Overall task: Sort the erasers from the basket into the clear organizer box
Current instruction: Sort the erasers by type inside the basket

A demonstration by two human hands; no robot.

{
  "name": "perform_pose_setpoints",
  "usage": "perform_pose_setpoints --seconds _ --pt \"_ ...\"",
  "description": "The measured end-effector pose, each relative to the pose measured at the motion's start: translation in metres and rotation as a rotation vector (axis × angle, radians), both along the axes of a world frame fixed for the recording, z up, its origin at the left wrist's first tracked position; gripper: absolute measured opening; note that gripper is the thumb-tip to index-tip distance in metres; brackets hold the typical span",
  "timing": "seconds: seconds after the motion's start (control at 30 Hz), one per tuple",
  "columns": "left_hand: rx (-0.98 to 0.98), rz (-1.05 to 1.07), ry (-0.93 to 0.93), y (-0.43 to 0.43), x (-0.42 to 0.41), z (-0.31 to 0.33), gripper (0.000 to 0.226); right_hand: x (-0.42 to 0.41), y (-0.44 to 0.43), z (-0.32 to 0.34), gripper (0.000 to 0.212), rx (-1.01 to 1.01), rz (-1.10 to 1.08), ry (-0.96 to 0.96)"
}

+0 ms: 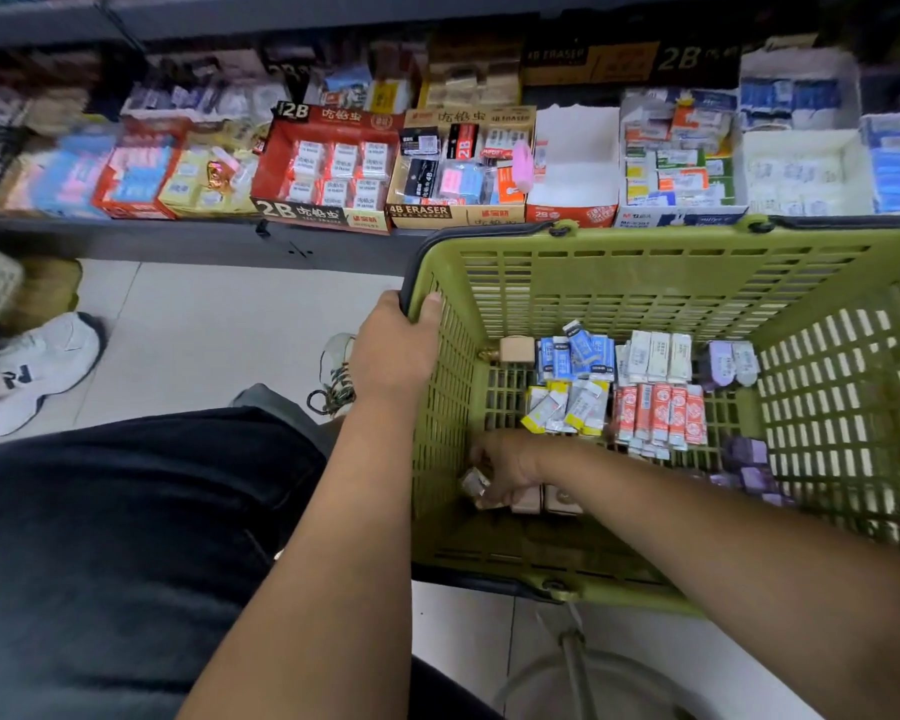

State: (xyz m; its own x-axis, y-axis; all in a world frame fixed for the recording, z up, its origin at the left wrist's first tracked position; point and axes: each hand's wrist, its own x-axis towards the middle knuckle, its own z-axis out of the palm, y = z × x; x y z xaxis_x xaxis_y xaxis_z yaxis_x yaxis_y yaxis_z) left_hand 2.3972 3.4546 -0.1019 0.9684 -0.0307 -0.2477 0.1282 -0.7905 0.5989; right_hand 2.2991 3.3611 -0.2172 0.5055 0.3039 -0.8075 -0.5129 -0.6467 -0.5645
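- Green basket (645, 283): our left hand (396, 350) grips its left rim, fingers curled over the edge.
- Inside it, in rows: blue-sleeved erasers (578, 356), white erasers (655, 356), yellow erasers (567, 407), red-orange erasers (661, 418), purple erasers (728, 361).
- Our right hand (505, 465) is down at the basket floor, fingers curled round a small wrapped eraser (474, 480); the view is blurred here.
- Shelf behind: red 2B carton (328, 168) and 4B ERASER carton (458, 168), both stocked.
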Motion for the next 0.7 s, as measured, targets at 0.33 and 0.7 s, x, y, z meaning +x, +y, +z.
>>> perform_pose_setpoints --seconds 0.33,0.7 --pt "0.009 0.009 -0.010 -0.001 0.003 -0.004 0.030 -0.005 -0.011 0.005 0.034 -0.078 0.066 -0.179" --pt "0.013 0.000 -0.021 -0.001 0.003 -0.004 0.034 0.024 -0.032 0.018 0.034 -0.274 -0.112 -0.562"
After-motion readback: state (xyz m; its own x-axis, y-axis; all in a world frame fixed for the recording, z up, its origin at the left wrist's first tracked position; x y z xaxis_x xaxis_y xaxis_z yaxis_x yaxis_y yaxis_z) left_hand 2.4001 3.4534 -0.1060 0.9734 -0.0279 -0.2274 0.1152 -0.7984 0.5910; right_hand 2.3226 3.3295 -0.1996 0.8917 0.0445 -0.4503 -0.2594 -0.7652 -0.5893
